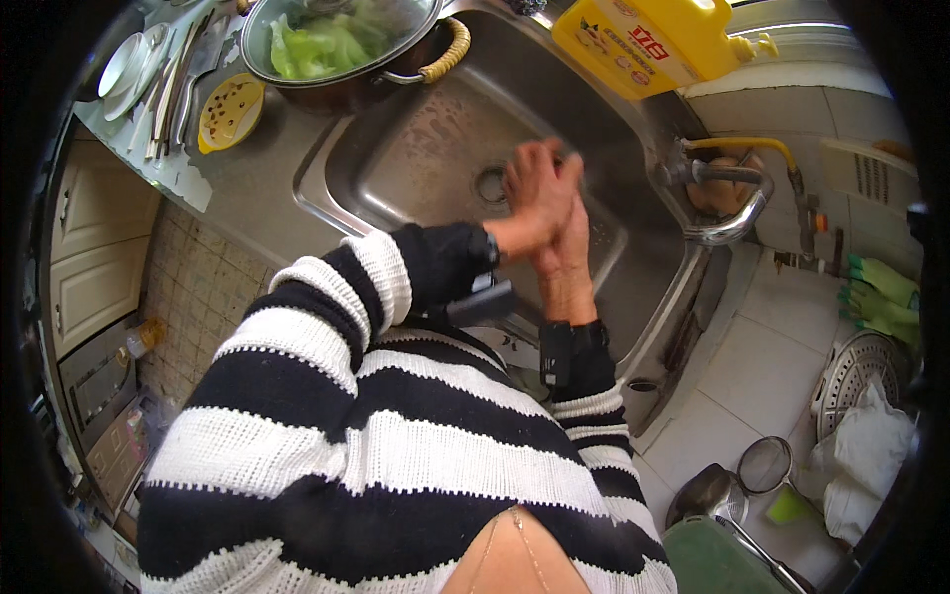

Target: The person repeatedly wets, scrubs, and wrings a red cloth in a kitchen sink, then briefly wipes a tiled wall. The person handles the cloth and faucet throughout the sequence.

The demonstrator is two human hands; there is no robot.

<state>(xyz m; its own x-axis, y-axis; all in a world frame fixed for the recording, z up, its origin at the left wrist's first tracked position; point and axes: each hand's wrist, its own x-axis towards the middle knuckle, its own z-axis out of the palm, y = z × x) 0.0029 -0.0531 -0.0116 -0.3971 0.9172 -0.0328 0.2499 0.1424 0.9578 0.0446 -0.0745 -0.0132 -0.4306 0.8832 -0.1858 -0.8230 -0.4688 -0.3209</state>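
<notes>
Over the stainless steel sink (pixel 438 141) my two hands are pressed together, blurred by motion. My left hand (pixel 531 189) lies on top, its fingers across my right hand (pixel 564 241). The palms are hidden, so whether anything small is between them is unclear. Just left of the fingers is the sink drain (pixel 491 184). Water drops wet the sink floor. To the right, a chrome faucet (pixel 731 215) is swung over the sink's edge, away from my hands. Dark bands with small devices cover both wrists.
A pot (pixel 334 93) with green leaves stands at the sink's far left rim. Beside it are a yellow dish (pixel 231 111), chopsticks (pixel 167 93) and small plates (pixel 122 67). A yellow detergent jug (pixel 642 44) stands behind. Right: a strainer (pixel 766 464), ladle (pixel 705 497), green gloves (pixel 883 297).
</notes>
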